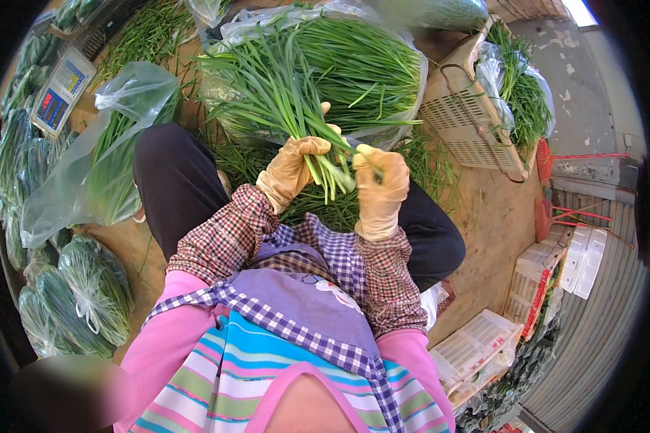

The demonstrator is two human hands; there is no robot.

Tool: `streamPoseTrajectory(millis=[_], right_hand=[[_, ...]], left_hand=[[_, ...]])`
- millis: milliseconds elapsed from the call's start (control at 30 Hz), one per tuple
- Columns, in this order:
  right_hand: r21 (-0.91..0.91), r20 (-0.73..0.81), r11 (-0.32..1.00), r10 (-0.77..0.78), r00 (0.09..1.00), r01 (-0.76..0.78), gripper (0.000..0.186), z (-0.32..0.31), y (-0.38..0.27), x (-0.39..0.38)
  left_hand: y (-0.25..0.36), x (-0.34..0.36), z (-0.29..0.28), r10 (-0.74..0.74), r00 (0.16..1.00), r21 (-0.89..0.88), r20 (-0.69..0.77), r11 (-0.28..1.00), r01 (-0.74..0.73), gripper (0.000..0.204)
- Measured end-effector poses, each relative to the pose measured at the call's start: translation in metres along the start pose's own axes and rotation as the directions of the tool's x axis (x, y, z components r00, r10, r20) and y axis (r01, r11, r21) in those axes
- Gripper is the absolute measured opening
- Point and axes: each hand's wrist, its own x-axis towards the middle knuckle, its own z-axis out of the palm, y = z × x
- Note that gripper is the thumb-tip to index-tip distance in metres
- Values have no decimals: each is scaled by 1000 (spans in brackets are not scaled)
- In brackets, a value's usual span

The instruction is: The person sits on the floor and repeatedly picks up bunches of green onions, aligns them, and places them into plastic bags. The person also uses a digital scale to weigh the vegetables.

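My left hand [290, 167], in a tan rubber glove, is wrapped round a bunch of garlic chives [276, 101]. Their pale stem ends point toward me and the long green leaves fan out away from me. Close to the right of those stems is my right hand [383, 180], gloved alike, with its fingers curled in a pinch. What sits between these fingers is blurred. Beyond both hands, a large heap of garlic chives [368, 65] lies on an opened clear plastic bag [417, 90]. Loose leaves and trimmings [314, 211] cover the floor below my hands.
At left, a clear bag of chives [112, 155] lies by a digital scale [63, 92]. Several bagged bundles [94, 289] line the left side. A beige plastic crate [458, 119] holding greens stands at right, with more crates [477, 346] and a red broom [544, 220] beyond.
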Motion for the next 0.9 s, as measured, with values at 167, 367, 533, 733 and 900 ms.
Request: streamPoseTrajectory(millis=[167,367,533,733,900], right_hand=[[396,219,789,415,883,-469,14,4,9,-11],[362,-226,919,250,941,-157,15,3,18,-13],[147,-710,969,244,660,-200,27,-100,75,27],[-831,-223,273,635,739,-485,55,-111,123,86],[-916,330,383,542,773,122,58,-1,187,114]], left_hand=[[6,-1,25,-36,999,-12,-24,999,35,82],[1,-2,10,-46,999,-8,-26,999,46,76],[31,-1,23,134,973,269,-186,960,-81,73],[45,13,18,206,967,164,-152,970,-181,57],[35,13,1,147,964,188,-222,977,-106,56]])
